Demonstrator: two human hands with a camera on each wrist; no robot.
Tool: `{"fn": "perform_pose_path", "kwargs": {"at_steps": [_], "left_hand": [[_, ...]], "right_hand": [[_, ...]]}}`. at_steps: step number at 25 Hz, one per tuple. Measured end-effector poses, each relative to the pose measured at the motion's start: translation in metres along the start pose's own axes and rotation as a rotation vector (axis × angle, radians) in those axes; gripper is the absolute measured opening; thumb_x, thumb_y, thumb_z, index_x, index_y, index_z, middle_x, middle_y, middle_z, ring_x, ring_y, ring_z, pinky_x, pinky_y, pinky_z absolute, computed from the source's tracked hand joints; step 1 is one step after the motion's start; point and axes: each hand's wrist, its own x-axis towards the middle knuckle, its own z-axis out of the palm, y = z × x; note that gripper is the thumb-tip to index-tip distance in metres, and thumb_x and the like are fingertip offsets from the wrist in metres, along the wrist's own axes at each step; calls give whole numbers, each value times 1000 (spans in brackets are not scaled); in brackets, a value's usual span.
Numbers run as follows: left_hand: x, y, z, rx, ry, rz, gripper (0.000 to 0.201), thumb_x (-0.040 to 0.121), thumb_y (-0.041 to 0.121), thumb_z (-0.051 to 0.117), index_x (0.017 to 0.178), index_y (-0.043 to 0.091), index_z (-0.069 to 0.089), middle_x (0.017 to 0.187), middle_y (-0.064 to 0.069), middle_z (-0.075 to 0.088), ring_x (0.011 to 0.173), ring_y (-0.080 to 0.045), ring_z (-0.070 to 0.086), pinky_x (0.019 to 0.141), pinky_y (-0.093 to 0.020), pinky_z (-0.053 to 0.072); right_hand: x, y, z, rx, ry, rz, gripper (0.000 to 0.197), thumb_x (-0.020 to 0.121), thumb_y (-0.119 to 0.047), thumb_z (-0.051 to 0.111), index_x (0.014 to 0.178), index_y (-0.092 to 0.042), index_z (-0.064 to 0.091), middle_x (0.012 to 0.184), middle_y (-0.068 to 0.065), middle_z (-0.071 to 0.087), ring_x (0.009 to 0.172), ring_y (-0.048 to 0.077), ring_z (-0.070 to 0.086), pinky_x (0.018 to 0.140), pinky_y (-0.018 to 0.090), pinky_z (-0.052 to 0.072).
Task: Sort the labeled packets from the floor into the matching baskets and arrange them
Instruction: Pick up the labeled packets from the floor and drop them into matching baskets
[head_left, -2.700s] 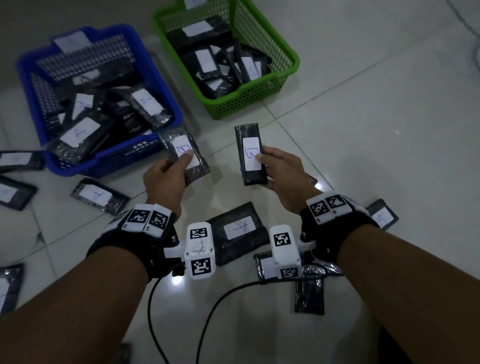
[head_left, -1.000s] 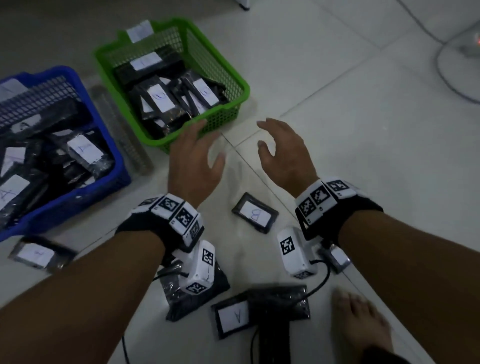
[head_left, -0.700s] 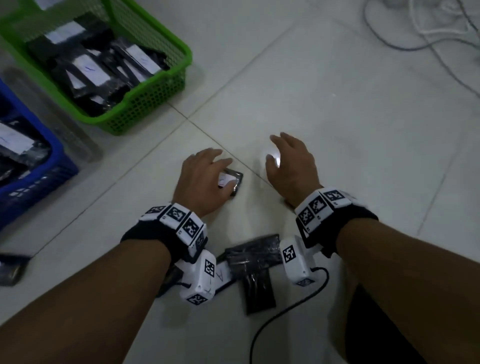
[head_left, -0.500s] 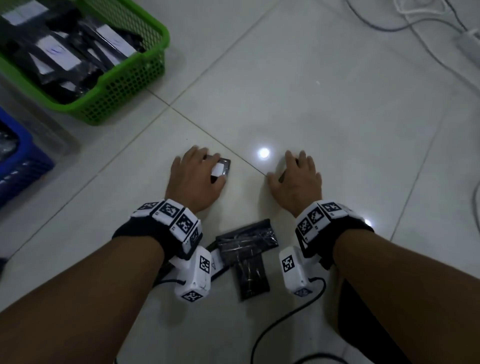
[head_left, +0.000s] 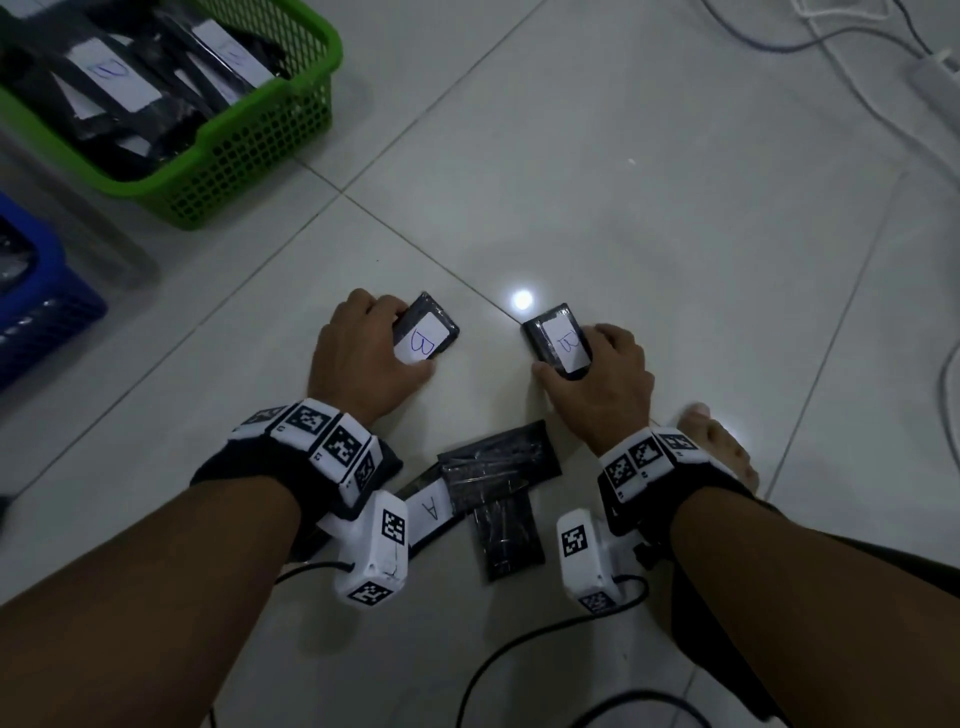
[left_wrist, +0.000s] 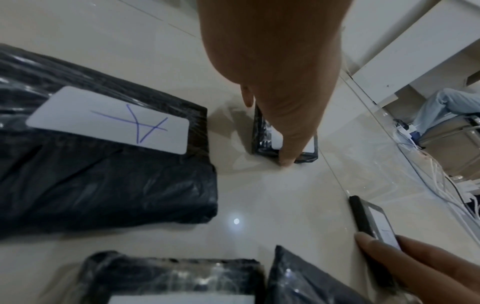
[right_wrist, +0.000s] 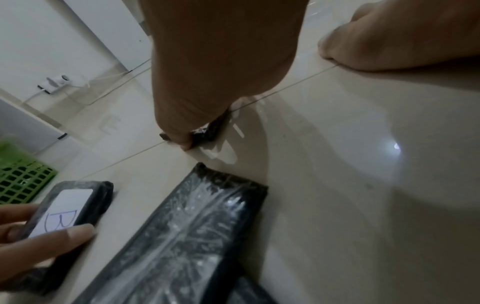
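Two small black packets with white labels marked B are in my hands low over the floor. My left hand grips the left B packet between thumb and fingers. This packet is tipped up on its edge. My right hand grips the right B packet the same way, label up. The green basket at the upper left holds several B packets. Only a corner of the blue basket shows at the left edge.
A packet marked A and two plain black packets lie between my wrists. My bare foot is beside the right wrist. Cables and a power strip run along the upper right. Camera leads trail under my arms.
My hands left the green basket empty, came down and right to the floor, pressed flat on two B packets, and now grip them and tip them up.
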Motion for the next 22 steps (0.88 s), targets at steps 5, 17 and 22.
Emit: {"fn": "perform_pose_path", "kwargs": {"at_steps": [5, 17, 22], "left_hand": [[-9, 1, -12, -444, -11, -283, 42, 75, 27, 80, 105, 18, 53, 91, 3, 66, 74, -16, 65, 66, -27, 50], [7, -42, -119, -1090, 517, -570, 16, 83, 16, 74, 98, 14, 67, 95, -5, 72, 85, -20, 70, 75, -31, 59], [41, -60, -166, -945, 713, -577, 22, 80, 24, 78, 97, 12, 70, 90, -1, 73, 77, -13, 69, 70, -28, 57]], "right_hand": [[4, -27, 2, 447, -98, 29, 57, 73, -23, 77, 120, -23, 44, 100, -4, 59, 90, 22, 63, 79, 38, 55], [18, -216, -9, 1073, -299, -100, 48, 84, -20, 75, 125, -14, 49, 96, 6, 66, 67, 14, 65, 58, 27, 57], [73, -291, -5, 1093, -283, -260, 44, 76, -24, 82, 113, -17, 61, 93, 7, 70, 69, 16, 66, 57, 31, 56]]}}
